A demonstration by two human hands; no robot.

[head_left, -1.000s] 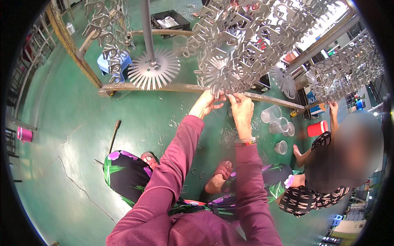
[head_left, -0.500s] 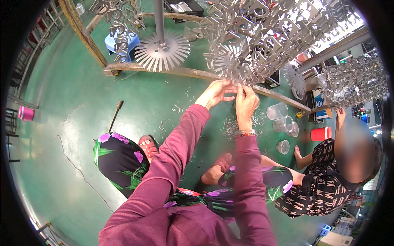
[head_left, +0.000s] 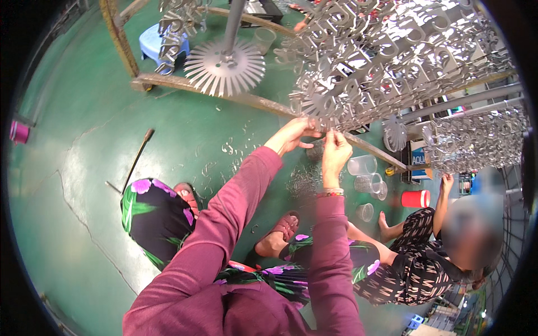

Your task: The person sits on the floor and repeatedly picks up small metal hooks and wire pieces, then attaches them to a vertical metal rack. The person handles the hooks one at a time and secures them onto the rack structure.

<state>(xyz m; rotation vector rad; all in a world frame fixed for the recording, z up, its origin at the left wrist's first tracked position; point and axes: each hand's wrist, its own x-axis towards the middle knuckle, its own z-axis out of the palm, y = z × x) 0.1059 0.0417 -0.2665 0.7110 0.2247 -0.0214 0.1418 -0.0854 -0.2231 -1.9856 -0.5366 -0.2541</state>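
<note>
Both my hands are raised at the lower edge of a dense hanging mass of small silvery hook-shaped metal pieces (head_left: 386, 61). My left hand (head_left: 292, 136) reaches in from the left, its upper fingertips closed at the bottom of the pieces, its lower fingers partly apart. Close beside it, my right hand (head_left: 337, 151) is closed in a pinch, fingertips upward. What sits between the fingertips is too small to make out. A slotted metal disc (head_left: 318, 107) shows just above my left hand, half covered by the hanging pieces.
A wooden beam (head_left: 252, 101) crosses behind my hands. Left of them stands a slotted disc on a pole (head_left: 224, 67). Loose metal pieces (head_left: 305, 182) lie on the green floor, near clear plastic cups (head_left: 362, 165) and a red container (head_left: 415, 199). A seated person (head_left: 414, 263) works at the right.
The view has shifted, so the rack and floor things sit differently in it. My hands stay together at the hanging pieces, the right one still pinched.
</note>
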